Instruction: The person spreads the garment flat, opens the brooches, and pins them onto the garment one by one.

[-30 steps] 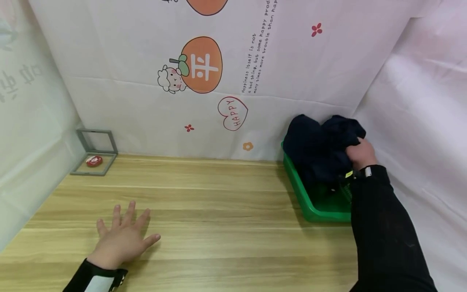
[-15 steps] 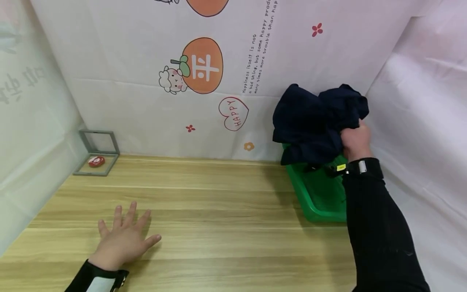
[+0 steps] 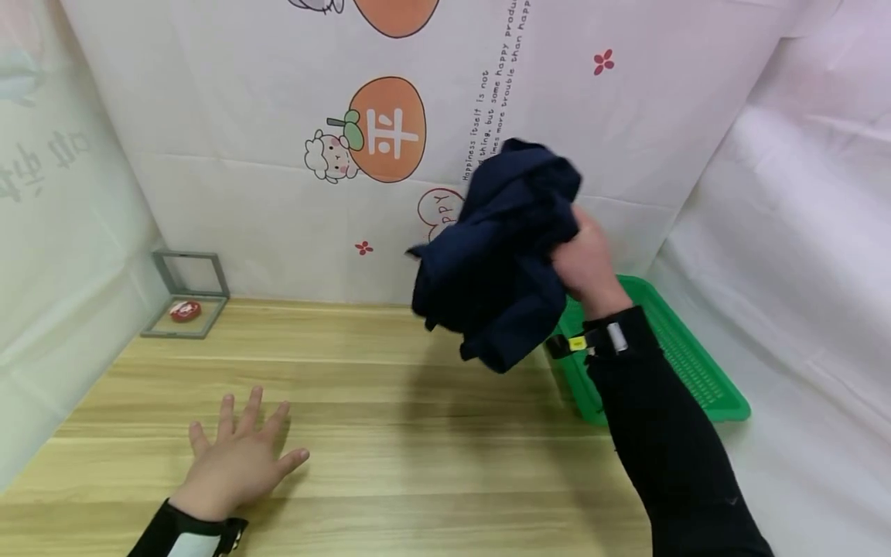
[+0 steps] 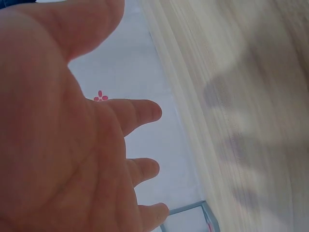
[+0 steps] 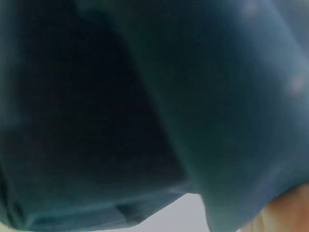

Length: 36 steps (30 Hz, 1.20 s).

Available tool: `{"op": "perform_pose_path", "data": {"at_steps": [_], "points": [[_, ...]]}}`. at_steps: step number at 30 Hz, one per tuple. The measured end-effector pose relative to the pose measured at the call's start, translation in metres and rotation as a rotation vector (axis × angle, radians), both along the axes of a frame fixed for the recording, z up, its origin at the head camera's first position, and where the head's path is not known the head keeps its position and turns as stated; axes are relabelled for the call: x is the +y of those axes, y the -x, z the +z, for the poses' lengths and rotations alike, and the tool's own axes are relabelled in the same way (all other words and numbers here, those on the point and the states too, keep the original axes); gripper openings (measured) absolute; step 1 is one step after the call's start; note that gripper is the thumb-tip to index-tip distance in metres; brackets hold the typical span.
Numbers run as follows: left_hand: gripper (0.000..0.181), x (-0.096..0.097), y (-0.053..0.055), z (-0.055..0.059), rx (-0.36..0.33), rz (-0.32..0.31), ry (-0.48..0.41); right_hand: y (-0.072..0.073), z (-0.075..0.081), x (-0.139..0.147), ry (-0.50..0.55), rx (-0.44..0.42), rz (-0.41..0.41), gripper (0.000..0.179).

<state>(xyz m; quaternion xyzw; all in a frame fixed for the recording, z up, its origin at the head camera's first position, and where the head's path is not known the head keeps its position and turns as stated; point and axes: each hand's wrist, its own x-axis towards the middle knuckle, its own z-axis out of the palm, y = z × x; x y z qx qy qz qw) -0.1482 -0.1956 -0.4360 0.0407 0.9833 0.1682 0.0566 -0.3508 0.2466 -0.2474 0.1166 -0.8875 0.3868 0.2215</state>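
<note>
A bunched dark navy cloth (image 3: 497, 247), its exact kind hidden by the folds, hangs in the air above the table's far middle. My right hand (image 3: 588, 259) grips it at its right side. In the right wrist view the navy cloth (image 5: 145, 121) fills nearly everything, blurred, with a bit of the hand at the lower right corner. On the left, my left hand (image 3: 233, 468) hovers low over the wooden table (image 3: 348, 464), palm down with fingers spread. It holds nothing; the left wrist view shows the palm and straight fingers of the left hand (image 4: 82, 130).
Behind my right forearm stands a green plastic basket (image 3: 685, 352) with a perforated side. A small grey hinged frame (image 3: 191, 294) with a red round object (image 3: 185, 311) sits at the far left corner. White printed sheets (image 3: 278, 216) wall the table at the back and sides.
My right hand has lifted the navy cloth out of the green basket and carried it left over the table. The left hand has stayed in place.
</note>
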Motion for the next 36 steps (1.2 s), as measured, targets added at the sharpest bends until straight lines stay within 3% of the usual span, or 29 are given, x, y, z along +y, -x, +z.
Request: {"op": "perform_pose_path", "data": {"at_steps": [3,5,10,12,15,18,22,27,32,36], "points": [[0.090,0.000,0.000,-0.001,-0.005,0.005,0.004,-0.003,-0.015,-0.028,-0.100,0.000,0.110,0.031],[0.089,-0.001,0.000,-0.002,-0.009,0.008,0.007,-0.005,-0.029,-0.046,-0.187,-0.044,0.207,0.042],[0.088,-0.002,0.003,-0.002,-0.029,0.007,0.009,-0.011,-0.066,-0.072,-0.406,-0.335,0.498,0.085],[0.088,-0.002,0.005,-0.001,-0.030,0.003,0.013,-0.014,-0.078,-0.075,-0.461,-0.449,0.543,0.089],[0.085,-0.002,0.007,0.002,0.004,-0.007,0.038,-0.020,-0.089,-0.075,-0.523,-0.515,0.522,0.080],[0.079,0.000,0.010,0.009,0.081,-0.030,0.077,-0.027,-0.095,-0.075,-0.584,-0.550,0.494,0.075],[0.071,0.006,0.017,0.026,0.183,-0.070,0.131,-0.038,-0.106,-0.079,-0.682,-0.620,0.493,0.078],[0.065,0.019,0.032,0.047,0.226,-0.141,0.157,-0.054,-0.126,-0.086,-0.756,-0.668,0.485,0.083],[0.064,0.034,0.056,0.056,0.263,-0.253,0.200,-0.061,-0.145,-0.093,-0.799,-0.674,0.458,0.083],[0.069,0.047,0.089,0.049,0.276,-0.326,0.177,-0.061,-0.158,-0.096,-0.852,-0.673,0.452,0.083]]}}
